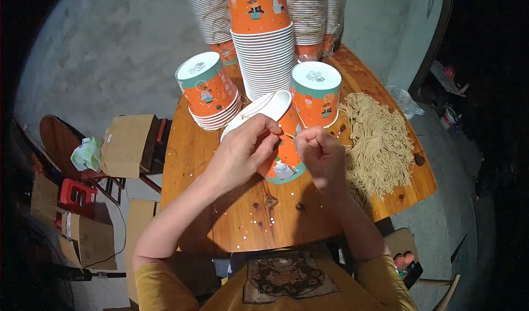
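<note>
Both hands meet over the wooden table (220,223): left hand (242,151) grips a tilted orange paper cup (278,145), right hand (322,156) pinches what seems a thin string. Finished-looking stacked cups (267,57) stand behind; a large string heap (380,140) remains unused.

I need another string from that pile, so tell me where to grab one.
Pinch a loose end at the string pile's lower left fringe, coming from the left with the right hand. The strands run lengthwise and splay apart there, so probably one pulls free; the middle looks matted.
</note>
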Available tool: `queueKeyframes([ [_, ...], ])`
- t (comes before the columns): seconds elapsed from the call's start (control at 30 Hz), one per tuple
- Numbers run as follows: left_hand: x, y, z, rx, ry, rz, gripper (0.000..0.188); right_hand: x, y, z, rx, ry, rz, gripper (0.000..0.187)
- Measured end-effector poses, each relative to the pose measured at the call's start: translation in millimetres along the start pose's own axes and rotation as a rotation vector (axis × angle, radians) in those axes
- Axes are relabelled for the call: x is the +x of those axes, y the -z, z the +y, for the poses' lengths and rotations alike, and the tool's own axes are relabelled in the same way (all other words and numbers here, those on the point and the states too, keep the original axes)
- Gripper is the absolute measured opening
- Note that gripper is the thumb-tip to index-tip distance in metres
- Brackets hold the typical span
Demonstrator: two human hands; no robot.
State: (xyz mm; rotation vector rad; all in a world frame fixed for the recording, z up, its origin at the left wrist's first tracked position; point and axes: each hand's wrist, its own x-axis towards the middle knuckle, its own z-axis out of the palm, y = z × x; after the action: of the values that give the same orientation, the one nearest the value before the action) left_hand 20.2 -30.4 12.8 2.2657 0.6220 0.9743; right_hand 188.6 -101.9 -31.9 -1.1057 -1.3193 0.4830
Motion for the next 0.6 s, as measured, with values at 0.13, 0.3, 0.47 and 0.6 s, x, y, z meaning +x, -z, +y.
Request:
queueKeyframes([
  [0.13,-2,3,6,-0.006,0.045,-0.024,0.019,1,-3,0,-0.068,0.06,0.027,0.007],
  [0.3,-1,2,12,0.048,0.032,-0.072,0.014,2,-9,-5,-0.088,0.147,0.048,0.002],
  [0.47,-2,-2,7,0.092,-0.086,-0.026,0.007,-2,-9,-4,-0.161,0.101,0.0,0.007],
  [0.6,-3,-4,14,0.065,-0.072,-0.03,0.007,-3,-12,-5,0.001,0.071,0.001,0.005],
])
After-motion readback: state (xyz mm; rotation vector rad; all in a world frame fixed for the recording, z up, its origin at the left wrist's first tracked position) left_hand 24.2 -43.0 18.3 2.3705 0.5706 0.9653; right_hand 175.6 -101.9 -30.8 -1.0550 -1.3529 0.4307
